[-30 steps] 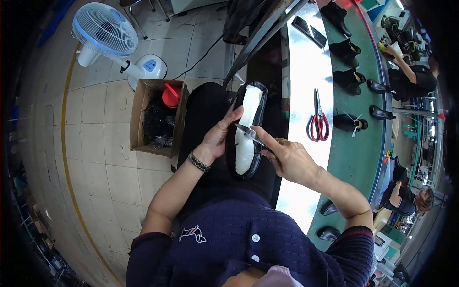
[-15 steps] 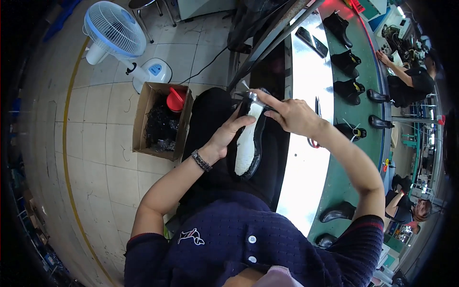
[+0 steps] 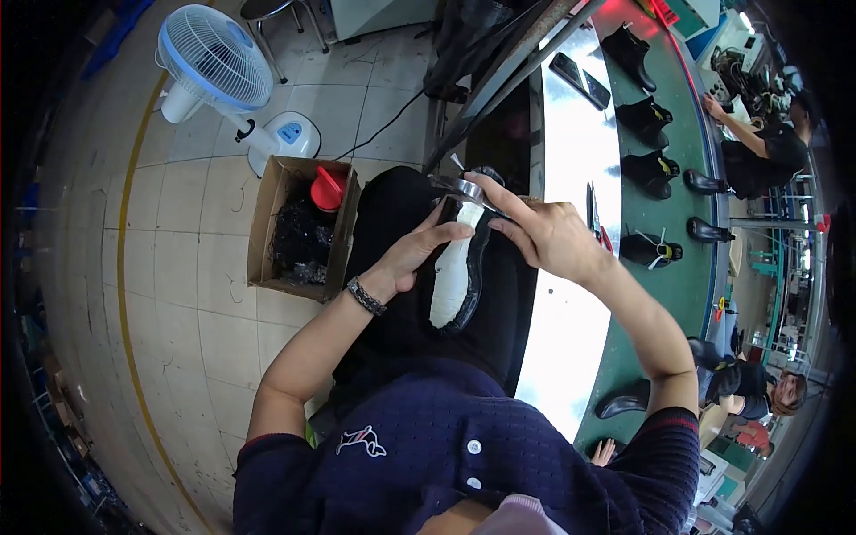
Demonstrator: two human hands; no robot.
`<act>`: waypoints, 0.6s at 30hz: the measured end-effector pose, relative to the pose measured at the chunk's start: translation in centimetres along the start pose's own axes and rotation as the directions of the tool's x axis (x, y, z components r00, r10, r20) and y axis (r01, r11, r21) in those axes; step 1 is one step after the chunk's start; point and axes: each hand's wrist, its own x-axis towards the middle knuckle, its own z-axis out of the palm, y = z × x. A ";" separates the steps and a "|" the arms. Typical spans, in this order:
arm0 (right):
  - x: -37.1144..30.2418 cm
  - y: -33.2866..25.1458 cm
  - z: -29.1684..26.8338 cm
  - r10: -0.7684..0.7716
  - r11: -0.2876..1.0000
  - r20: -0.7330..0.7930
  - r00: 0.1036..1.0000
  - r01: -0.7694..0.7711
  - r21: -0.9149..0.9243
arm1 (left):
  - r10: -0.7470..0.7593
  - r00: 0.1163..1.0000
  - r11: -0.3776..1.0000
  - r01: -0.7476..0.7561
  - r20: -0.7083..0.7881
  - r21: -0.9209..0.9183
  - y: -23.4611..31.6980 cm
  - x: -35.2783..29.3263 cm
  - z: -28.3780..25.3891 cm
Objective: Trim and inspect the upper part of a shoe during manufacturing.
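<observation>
An upturned black shoe or boot [image 3: 453, 281] rests over my lap, its pale, whitish underside facing up and a black rim around it. My left hand [image 3: 417, 254] grips it from the left side, thumb on the pale surface. In my right hand [image 3: 555, 236] is a hand tool with a shiny metal head [image 3: 468, 188]; its dark handle runs back under the fingers. The head lies at the far end of the shoe. Which exact kind of tool it is, I cannot make out.
Left stands an open cardboard box [image 3: 256, 223] with black scraps and a red container [image 3: 328, 189]. Beyond is a fan [image 3: 214, 55]. On the right, a metal ledge [image 3: 571, 330] bears a phone [image 3: 580, 80]; black boots [image 3: 644, 120] line the green belt [image 3: 629, 321]. Another person's hand [image 3: 604, 452] shows.
The tool's head has turned and dropped slightly against the shoe's far end. My right hand has shifted a little nearer. A co-worker's hand has appeared at the belt's near end.
</observation>
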 end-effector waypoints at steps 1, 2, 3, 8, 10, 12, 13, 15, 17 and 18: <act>-0.3 -0.1 0.5 -0.086 0.991 -0.179 0.980 0.104 0.089 | -0.022 1.000 0.999 0.021 0.017 0.046 -0.1 0.1 -0.3; -0.4 -0.2 0.6 0.008 0.998 -0.002 1.000 -0.008 0.068 | -0.044 0.998 0.995 0.041 0.033 0.092 -0.2 0.2 -0.5; -0.4 -0.2 0.5 0.011 0.998 -0.003 1.000 -0.011 0.070 | -0.047 0.998 0.995 0.044 0.035 0.093 -0.4 0.2 -0.7; -0.3 -1.3 -0.4 0.001 0.997 0.117 0.993 0.007 -0.071 | -0.096 0.995 0.991 0.094 0.019 0.094 -0.2 0.1 -1.4; -0.8 -1.4 0.7 -0.069 0.993 -0.077 0.995 0.076 0.087 | -0.090 0.996 0.989 0.087 0.017 0.115 -0.3 0.0 -1.5; -0.8 -0.6 1.2 0.010 0.995 0.064 0.998 -0.017 0.100 | -0.084 0.996 0.987 0.080 0.024 0.139 -0.7 0.3 -1.5; -0.3 -0.9 0.9 0.076 0.989 0.203 0.976 -0.099 0.107 | -0.079 0.995 0.984 0.069 0.053 0.165 -0.8 0.3 -1.8; -0.1 -1.7 -0.5 0.079 0.997 0.218 0.973 -0.077 -0.017 | -0.077 0.994 0.979 0.060 0.080 0.192 -1.3 -0.2 -2.2; -0.4 -2.4 -1.5 0.036 0.996 0.151 0.988 -0.022 -0.092 | -0.001 0.996 0.984 0.018 0.093 -0.178 -2.1 -2.0 -1.4; -0.9 -2.1 -0.8 -0.028 0.999 0.018 0.999 0.028 0.016 | -0.078 0.982 0.920 0.137 0.172 -0.368 -3.0 -2.1 -1.8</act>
